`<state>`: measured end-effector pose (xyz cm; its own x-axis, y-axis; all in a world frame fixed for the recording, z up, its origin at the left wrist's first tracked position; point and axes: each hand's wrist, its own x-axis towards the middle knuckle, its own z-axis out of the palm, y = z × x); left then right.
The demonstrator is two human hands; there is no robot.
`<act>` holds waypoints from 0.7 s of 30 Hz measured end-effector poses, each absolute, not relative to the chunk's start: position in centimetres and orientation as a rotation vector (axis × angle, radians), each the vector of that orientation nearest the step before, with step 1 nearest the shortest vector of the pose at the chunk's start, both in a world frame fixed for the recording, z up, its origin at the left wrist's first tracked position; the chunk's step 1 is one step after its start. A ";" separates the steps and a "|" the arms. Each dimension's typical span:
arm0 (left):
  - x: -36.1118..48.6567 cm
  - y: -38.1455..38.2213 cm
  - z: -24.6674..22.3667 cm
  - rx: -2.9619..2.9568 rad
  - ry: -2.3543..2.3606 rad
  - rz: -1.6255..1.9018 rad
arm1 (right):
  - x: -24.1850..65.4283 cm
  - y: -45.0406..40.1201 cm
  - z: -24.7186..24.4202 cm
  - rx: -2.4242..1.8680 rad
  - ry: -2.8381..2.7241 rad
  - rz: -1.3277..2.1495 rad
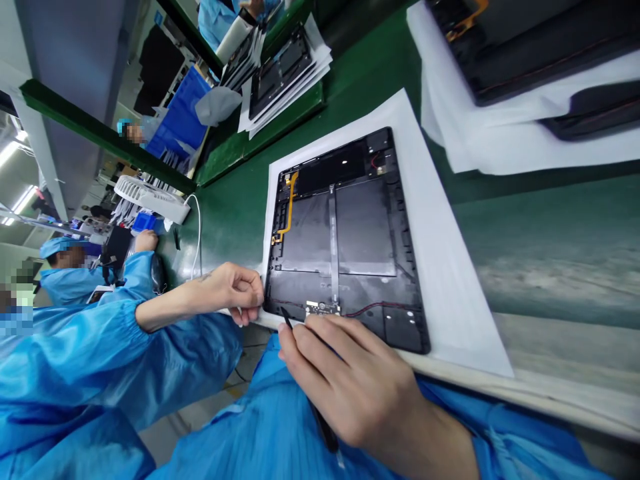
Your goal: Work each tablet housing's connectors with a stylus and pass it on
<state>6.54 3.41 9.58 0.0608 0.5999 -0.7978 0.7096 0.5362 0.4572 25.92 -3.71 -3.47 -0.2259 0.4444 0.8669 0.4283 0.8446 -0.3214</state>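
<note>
- Pinching a black pick (324, 430) in the right grip (347, 380), tip at the tablet's near edge.
- Holding the left grip (235, 293) curled, fingers pressed together against the tablet's edge.
- Tablet (345, 240), back open, lying on white paper (450, 267) on the green tabletop (235, 213).

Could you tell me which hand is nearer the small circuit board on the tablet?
Right hand: just beside the board. Left hand: farther off, at the tablet's edge.
</note>
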 end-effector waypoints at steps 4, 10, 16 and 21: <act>6.9 3.6 9.5 1.116 1.665 -0.136 | 26.0 -3.7 -3.4 -0.639 -1.854 0.025; 7.4 4.0 9.9 1.099 1.690 -0.207 | 26.1 -3.8 -3.4 -0.635 -1.829 0.041; 7.9 4.7 10.0 1.093 1.684 -0.288 | 25.9 -3.6 -3.3 -0.636 -1.819 0.058; 8.0 4.4 9.4 1.115 1.678 -0.230 | 26.1 -3.5 -3.0 -0.653 -1.847 0.054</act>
